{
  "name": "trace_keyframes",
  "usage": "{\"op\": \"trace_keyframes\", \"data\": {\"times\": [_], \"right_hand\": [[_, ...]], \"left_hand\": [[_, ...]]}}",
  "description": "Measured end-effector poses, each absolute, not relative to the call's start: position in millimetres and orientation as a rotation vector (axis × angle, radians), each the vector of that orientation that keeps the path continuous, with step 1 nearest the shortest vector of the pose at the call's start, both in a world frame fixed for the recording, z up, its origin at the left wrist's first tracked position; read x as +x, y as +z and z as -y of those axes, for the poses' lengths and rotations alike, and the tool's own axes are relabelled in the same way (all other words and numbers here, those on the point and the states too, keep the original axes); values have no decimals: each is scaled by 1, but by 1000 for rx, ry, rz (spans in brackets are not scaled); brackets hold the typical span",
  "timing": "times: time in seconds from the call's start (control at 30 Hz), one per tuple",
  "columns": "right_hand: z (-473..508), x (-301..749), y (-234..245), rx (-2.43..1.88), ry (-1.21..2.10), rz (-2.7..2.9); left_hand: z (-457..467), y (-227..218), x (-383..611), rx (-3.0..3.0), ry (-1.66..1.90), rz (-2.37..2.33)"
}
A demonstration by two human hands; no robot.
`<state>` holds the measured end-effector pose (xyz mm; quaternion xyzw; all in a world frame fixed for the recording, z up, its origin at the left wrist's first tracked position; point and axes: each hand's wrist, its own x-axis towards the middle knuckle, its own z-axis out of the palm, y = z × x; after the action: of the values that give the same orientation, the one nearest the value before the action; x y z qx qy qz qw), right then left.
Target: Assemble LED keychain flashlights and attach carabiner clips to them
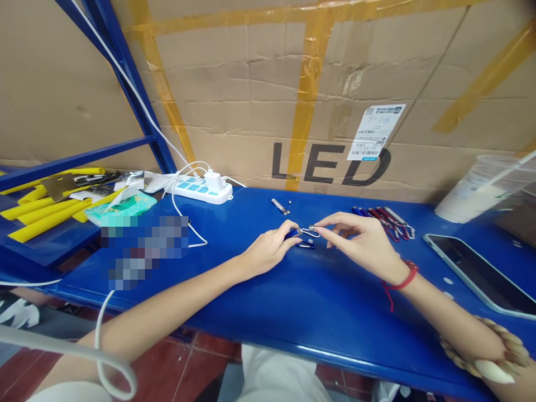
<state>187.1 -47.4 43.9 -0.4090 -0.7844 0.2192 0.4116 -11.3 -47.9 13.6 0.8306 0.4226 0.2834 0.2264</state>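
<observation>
My left hand (268, 248) is closed around a small blue keychain flashlight (292, 234), its metal end facing right. A silver carabiner clip (310, 234) lies between my two hands; which part it hangs from is hard to tell. Thumb and fingertips of my right hand (362, 243) pinch a small metal cap (312, 228), apart from the flashlight's end. Just below, a blue carabiner clip (306, 245) rests on the table. Behind my hands lies a slim silver cylinder (278, 206) with tiny metal bits beside it.
On the blue table (335, 312), several keychain flashlights (387, 220) lie in a row at right, near a phone (481, 273) and a plastic cup (464, 192). A white power strip (201, 190), cables and yellow tubes (54, 215) occupy the left. A large cardboard box (251, 100) stands behind.
</observation>
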Motion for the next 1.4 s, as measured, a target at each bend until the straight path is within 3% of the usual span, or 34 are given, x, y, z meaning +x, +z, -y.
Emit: {"op": "trace_keyframes", "data": {"times": [0.3, 0.57, 0.97, 1.1, 1.27, 1.4], "right_hand": [[52, 182, 44, -928, 580, 2041], [49, 181, 37, -1254, 894, 2022], [54, 177, 25, -938, 556, 2513], [57, 175, 22, -989, 725, 2439], [61, 173, 23, -1252, 1243, 2200], [58, 172, 23, -1255, 1449, 2059]], "left_hand": [[51, 10, -11, 2526, 827, -1044], [53, 0, -15, 2733, 700, -1034], [55, 0, -17, 2761, 518, -1033], [55, -2, -16, 2783, 523, -1036], [54, -3, -15, 2849, 582, -1021], [51, -2, -13, 2863, 578, -1058]]}}
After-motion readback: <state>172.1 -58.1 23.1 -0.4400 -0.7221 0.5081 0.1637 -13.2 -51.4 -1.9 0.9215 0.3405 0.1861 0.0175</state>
